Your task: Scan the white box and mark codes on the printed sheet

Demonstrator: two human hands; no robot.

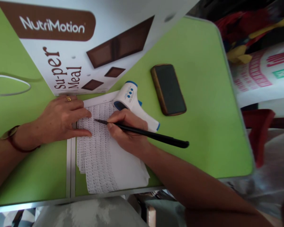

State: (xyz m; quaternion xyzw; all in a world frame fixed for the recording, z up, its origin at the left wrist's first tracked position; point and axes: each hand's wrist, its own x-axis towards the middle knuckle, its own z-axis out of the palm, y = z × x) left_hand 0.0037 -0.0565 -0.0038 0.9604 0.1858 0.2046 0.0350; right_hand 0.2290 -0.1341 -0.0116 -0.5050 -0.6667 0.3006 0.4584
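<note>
My right hand grips a long black pen, its tip over the written lines on a stack of paper sheets. Handwriting fills the left part of the top sheet in dense rows, while its right part is blank. My left hand lies at the sheets' left edge, thumb apart from the fingers and nothing held; a ring and a wrist strap are on it. Just beyond my right hand, partly covered by it, lies a white and blue infrared thermometer.
A large white box printed "NutriMotion" stands at the back of the green table. Right of the thermometer lies a phone in a brown case. A white cable rests at far left. Printed bags sit past the right edge.
</note>
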